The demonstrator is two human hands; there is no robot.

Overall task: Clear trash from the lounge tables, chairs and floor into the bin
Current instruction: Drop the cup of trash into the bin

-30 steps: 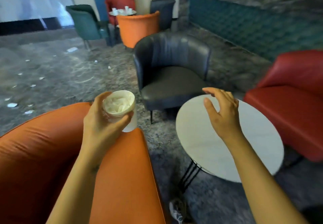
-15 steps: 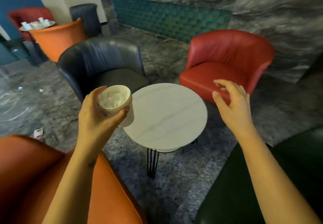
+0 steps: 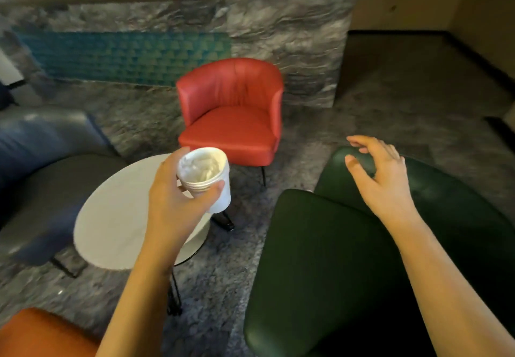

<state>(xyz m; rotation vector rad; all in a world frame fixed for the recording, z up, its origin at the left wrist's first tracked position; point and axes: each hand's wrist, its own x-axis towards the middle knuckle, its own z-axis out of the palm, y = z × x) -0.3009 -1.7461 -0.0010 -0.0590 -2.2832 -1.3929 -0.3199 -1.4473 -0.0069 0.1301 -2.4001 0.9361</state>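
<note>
Left hand (image 3: 178,206) gripped a tissue-stuffed paper cup (image 3: 207,178) over the round table (image 3: 111,217); right hand (image 3: 381,178) hovered open, empty. Collection looked underway; next, finding the bin, unseen.

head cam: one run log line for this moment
left hand: grips white cup, crumpled white paper inside | right hand: open, empty, above green chair | bin: not in view

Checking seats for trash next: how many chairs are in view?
4: red chair beyond the round table; dark blue chair at left; green chair at lower right; orange chair in the bottom-left corner, mostly cut off. More may sit outside the frame.
</note>
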